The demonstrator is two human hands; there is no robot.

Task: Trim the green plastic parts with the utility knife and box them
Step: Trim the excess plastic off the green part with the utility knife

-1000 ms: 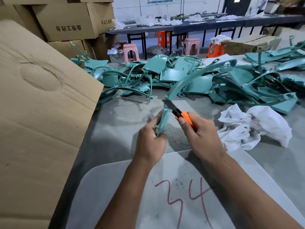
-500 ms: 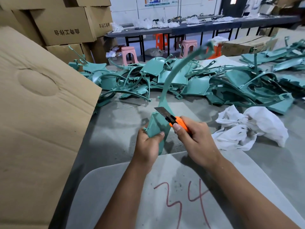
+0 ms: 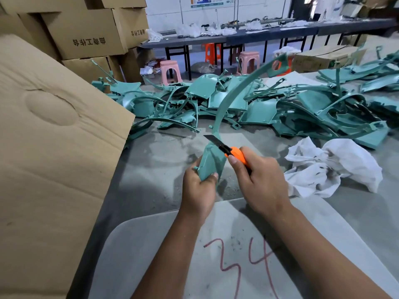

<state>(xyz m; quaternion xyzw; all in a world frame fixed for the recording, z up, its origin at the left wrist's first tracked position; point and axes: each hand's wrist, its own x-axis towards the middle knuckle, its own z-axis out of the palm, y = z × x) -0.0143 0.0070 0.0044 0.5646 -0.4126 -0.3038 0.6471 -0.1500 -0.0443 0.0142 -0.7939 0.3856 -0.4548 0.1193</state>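
- Green plastic part (image 3: 212,161) gripped at its wide lower end by left hand (image 3: 199,188), fingers and thumb curled round it; one part in hand.
- Right hand (image 3: 260,180) clamped round the orange utility knife (image 3: 228,150), one knife; dark blade sticks out up-left of the knuckles, forefinger along the handle.
- Key relation: blade lies across the part just above the left-hand grip, where the wide end narrows; looks touching the edge, exact contact hard to tell.
- Part's long axis runs up and away from the left hand, then arcs off to the right, tip blurred above the far pile.
- Right hand is nearer the cut spot; left hand sits below it, thumb close under the blade line. Judgement: next stroke should run along the edge away from that thumb.
- Beyond both hands: pile of green parts (image 3: 269,108), too tangled to count, dozens by the look.
- Right of the right hand: one crumpled white cloth (image 3: 330,167) on the grey table (image 3: 155,169).
- Left of the left hand: one big cardboard flap (image 3: 54,147), probably the packing box; inside not visible.
- Under the forearms: one grey board (image 3: 172,255) marked 34 in red.
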